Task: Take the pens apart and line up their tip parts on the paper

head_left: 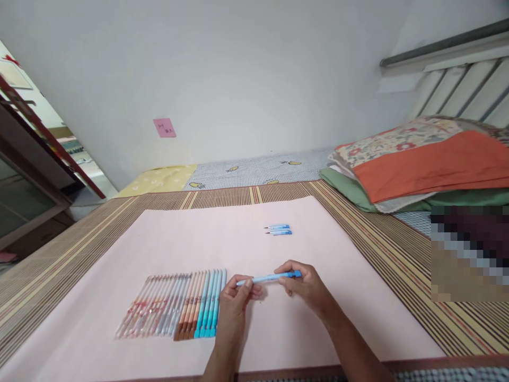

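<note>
Two hands hold one blue pen, and it looks to be just over the pink sheet. The left hand (235,295) has its thumb and fingers shut on the pale end of the pen (266,278). The right hand (304,281) pinches it by the dark blue end, with its fingers bent in close. The pen lies nearly flat from side to side. I can't tell if its end is loose or stuck on tight. Just beside the left hand is a neat row on the sheet. It has blue pens (210,300) next to the hand, then orange and brown pens (191,305), then clear pens (149,307) with some red on them. All of these lie side by side, so that part looks done. The pen in the hands is not in the row. Past the hands, two little pens (280,229) with dark tips lie close to each other, well apart from the row. They look like they are not sorted with the rest. The pink sheet (178,233) is on a stripy mat (47,252). Farther off are a yellow cloth (159,179), an orange pillow (433,164) and a pink note (164,128) on the wall (254,79).
</note>
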Demonstrator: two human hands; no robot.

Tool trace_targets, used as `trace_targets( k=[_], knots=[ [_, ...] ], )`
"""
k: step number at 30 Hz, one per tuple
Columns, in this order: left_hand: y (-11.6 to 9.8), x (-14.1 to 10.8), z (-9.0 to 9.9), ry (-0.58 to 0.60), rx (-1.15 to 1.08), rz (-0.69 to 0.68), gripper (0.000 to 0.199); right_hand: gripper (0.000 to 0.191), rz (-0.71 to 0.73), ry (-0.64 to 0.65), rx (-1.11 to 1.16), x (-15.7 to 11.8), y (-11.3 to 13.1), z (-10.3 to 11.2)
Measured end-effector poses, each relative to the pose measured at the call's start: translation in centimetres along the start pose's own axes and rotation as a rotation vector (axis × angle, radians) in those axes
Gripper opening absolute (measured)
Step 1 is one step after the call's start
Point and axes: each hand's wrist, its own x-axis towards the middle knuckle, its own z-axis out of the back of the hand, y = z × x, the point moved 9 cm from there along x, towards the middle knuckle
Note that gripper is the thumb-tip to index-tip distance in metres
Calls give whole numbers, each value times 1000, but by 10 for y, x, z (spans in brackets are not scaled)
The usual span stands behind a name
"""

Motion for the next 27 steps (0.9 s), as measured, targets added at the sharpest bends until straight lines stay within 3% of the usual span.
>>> trace_targets(
  k=[6, 13, 19, 27],
  knots=[
    [-1, -3, -13, 74, -2, 60, 35, 28, -19, -36, 229, 4, -13, -7],
    [7, -5, -12, 67, -100, 97, 30, 34, 19, -51, 189, 6, -9, -8],
    [16, -11, -16, 72, -152, 138, 28, 30, 33, -22, 164, 4, -4, -21],
    [3, -15, -24, 39, -46, 52, 36, 41, 42, -230, 165, 8, -14, -22]
  ],
)
